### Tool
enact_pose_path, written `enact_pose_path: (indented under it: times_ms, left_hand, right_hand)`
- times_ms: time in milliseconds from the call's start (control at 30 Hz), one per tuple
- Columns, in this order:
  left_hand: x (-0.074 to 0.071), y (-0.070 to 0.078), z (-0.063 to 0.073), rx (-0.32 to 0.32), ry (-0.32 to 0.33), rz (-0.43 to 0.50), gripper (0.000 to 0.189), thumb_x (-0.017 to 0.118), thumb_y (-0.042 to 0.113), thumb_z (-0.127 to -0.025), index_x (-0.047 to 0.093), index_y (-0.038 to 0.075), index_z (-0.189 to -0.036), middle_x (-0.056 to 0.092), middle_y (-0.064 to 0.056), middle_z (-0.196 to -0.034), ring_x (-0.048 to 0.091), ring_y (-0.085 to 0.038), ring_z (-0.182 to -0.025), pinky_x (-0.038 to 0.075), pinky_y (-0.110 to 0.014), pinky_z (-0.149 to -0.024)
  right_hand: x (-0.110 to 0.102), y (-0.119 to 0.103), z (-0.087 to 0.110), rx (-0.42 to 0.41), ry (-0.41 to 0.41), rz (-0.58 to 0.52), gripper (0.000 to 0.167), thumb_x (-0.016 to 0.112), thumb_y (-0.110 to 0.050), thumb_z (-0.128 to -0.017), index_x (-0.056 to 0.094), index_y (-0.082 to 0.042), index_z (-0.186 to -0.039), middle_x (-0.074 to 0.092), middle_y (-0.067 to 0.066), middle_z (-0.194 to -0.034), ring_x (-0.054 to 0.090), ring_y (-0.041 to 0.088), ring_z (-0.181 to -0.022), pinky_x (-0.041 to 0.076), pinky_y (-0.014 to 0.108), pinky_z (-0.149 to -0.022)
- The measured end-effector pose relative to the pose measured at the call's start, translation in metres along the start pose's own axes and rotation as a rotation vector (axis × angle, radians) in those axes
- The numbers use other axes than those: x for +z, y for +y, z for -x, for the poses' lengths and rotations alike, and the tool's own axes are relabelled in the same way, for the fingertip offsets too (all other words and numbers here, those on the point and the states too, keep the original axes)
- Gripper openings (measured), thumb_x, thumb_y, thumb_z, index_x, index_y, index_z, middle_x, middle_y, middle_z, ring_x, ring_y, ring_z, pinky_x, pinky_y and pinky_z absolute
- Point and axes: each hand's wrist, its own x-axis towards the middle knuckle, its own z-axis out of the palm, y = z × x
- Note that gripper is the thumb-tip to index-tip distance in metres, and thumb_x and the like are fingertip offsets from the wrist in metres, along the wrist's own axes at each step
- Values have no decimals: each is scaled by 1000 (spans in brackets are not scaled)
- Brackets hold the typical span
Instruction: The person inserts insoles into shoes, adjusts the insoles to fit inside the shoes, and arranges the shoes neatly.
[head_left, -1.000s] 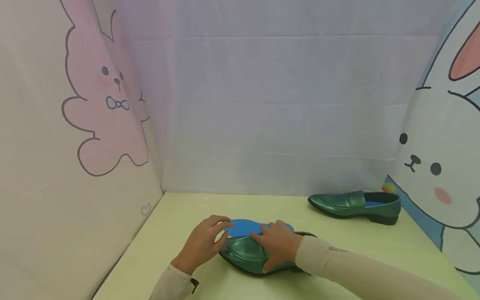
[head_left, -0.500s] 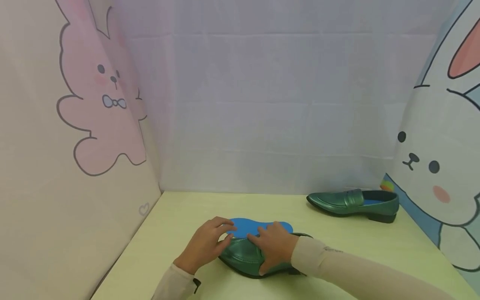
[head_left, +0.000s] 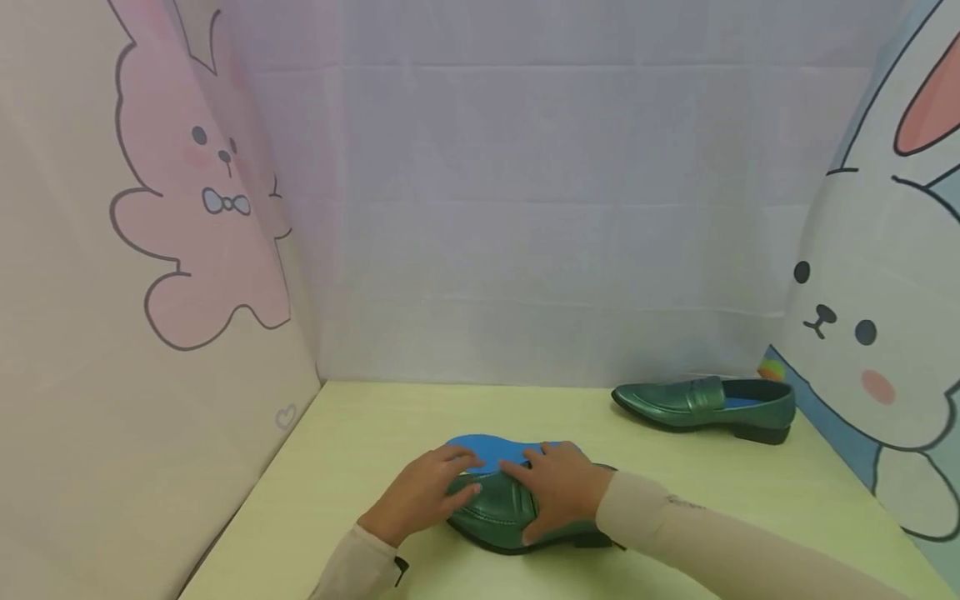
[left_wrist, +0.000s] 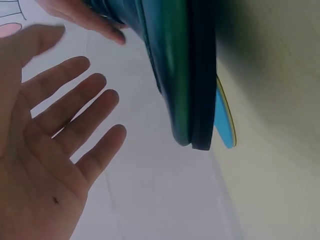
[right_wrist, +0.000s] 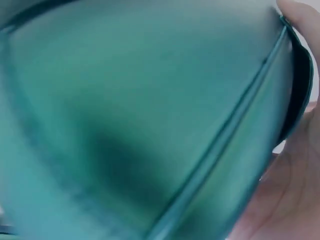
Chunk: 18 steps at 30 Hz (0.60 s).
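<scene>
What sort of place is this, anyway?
Probably a small makeshift work booth: a flat, pale yellow tabletop, walled by a creased whitish cloth backdrop and side hangings printed with cartoon rabbits.

The head view looks forward and down at the nearer green shoe [head_left: 495, 504], which the left wrist view shares from near its toe [left_wrist: 182, 131], the right closest.
</scene>
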Motion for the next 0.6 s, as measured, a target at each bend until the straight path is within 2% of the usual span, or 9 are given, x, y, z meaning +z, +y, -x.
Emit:
enact_pose_path:
  times_ms: [133,200,333,400,500,600]
  left_hand:
    - [4,2,0,-65,-132,48,61,64,56,-96,63,14,-140,60,-4,-139,57,-24,-127,53,-43,-100]
    - [7,2,1,-102,-184,67,71,66,62,-90,60,15,-143,57,-5,-144,54,-26,-132,51,-45,-103]
    - [13,0,5,-160,-257,85,84,75,63,-81,56,16,-147,52,-4,-150,49,-26,-137,49,-45,-106]
    - [16,-2,6,-171,-273,80,87,80,61,-78,55,15,-148,51,-4,-150,49,-26,-137,48,-44,-107]
    - [19,-5,7,-175,-277,63,87,84,57,-76,56,15,-147,53,-3,-148,51,-25,-135,49,-42,-106]
    - [20,-6,10,-172,-281,55,83,86,52,-77,58,13,-145,55,-3,-145,52,-24,-133,49,-42,-105]
  right_hand:
    - [3,13,14,32,16,-53,107,62,-89,-71,40,-28,-157,59,5,-139,63,28,-116,57,44,-84]
    - [3,21,23,37,39,-82,109,65,-86,-71,42,-24,-157,62,6,-133,65,26,-107,58,42,-78]
    - [5,37,43,58,88,-149,108,73,-80,-70,46,-18,-154,69,3,-112,63,19,-83,55,38,-66]
    - [7,46,52,79,91,-189,108,74,-79,-70,47,-16,-153,69,3,-108,62,17,-76,53,38,-62]
    - [10,57,65,120,71,-276,107,77,-75,-70,48,-12,-152,69,5,-116,66,20,-85,55,41,-66]
    - [15,61,76,163,40,-398,101,82,-68,-71,52,-10,-148,67,8,-126,66,28,-105,56,51,-79]
